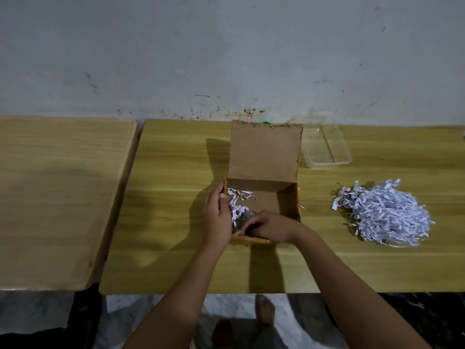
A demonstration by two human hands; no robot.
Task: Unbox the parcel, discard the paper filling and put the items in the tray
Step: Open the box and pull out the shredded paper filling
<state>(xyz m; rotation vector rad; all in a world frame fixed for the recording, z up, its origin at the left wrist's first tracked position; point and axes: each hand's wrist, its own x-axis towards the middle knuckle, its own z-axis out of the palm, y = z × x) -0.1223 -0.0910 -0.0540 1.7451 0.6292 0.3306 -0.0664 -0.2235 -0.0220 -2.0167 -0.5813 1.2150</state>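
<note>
**Q:** Where are your hands?

**A:** My left hand grips the left wall of the box, with the thumb hooked over the rim. My right hand reaches over the near wall. Its fingers curl down just beside the left hand. I cannot tell whether they are holding anything.

**Q:** What is inside the box?

**A:** A small clump of shredded paper lies in the left half, touching both hands. The right half shows bare cardboard floor. The lid stands open on the far side.

**Q:** And around the box?

**A:** It sits on a wooden table. A large pile of the same white strips lies on the table to the right, well apart from the box. The clear plastic tray sits at the far right, just beside the lid.
</note>
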